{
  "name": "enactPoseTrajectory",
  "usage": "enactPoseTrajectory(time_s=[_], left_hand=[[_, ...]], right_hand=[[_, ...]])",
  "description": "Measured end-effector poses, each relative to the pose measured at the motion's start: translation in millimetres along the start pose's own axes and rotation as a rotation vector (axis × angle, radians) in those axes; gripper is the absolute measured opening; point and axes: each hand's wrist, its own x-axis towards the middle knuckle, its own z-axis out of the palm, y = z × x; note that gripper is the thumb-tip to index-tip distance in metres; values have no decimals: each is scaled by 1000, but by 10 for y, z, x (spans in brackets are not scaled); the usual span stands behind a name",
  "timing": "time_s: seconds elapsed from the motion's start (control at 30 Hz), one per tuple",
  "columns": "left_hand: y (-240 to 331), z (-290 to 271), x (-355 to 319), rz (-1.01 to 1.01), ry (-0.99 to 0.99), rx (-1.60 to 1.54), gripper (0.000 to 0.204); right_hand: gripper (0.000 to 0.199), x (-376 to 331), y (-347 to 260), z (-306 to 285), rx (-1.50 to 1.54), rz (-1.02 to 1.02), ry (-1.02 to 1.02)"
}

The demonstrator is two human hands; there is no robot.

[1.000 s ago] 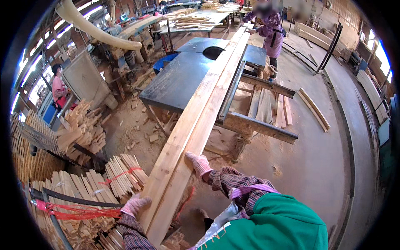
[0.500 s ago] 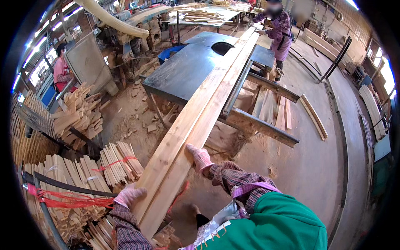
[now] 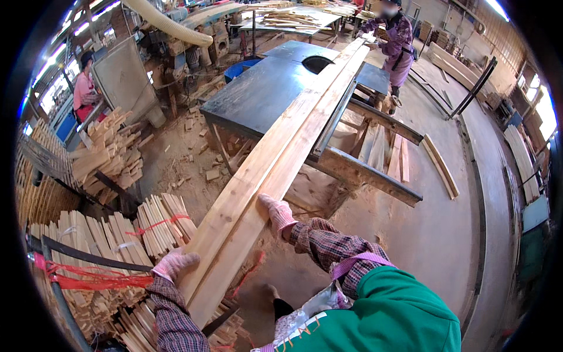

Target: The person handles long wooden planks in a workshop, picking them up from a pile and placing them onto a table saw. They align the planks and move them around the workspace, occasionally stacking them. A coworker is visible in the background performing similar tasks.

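Observation:
Two long wooden boards (image 3: 267, 170) lie side by side, running from near my body across a dark metal machine table. My left hand (image 3: 175, 265), in a pale pink glove, grips the left edge close to the near end, thumb on top. On the right edge, a little farther along, my gloved right hand (image 3: 277, 214) is closed with the thumb over the top; its other fingers are mostly hidden by the wood. A co-worker (image 3: 397, 50) in a purple patterned smock stands at the far end, with hands at the boards there.
The metal table (image 3: 249, 102) has a dark round opening and steel rails (image 3: 366, 173) jutting right. Bundled wood strips (image 3: 117, 237) and red twine (image 3: 88, 281) lie left. Offcuts litter the floor. Another person (image 3: 85, 91) sits far left. Loose boards (image 3: 441, 167) lie right.
My hands and the near end of the boards have shifted slightly left and up in the picture. Both hands keep their grip. At the far end, the boards sit slightly farther right.

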Motion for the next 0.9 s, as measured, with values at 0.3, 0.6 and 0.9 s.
enactPoseTrajectory(time_s=[0.3,0.6,0.9], left_hand=[[-26,-55,28,-25,93,72,85],[-85,-123,39,-2,48,96,81],[-420,653,13,-132,-106,103,78]], right_hand=[[49,139,60,-13,-72,11,22],[52,135,92,-103,-99,-55,-50],[90,527,-1765,-984,-1248,-1253,436]])
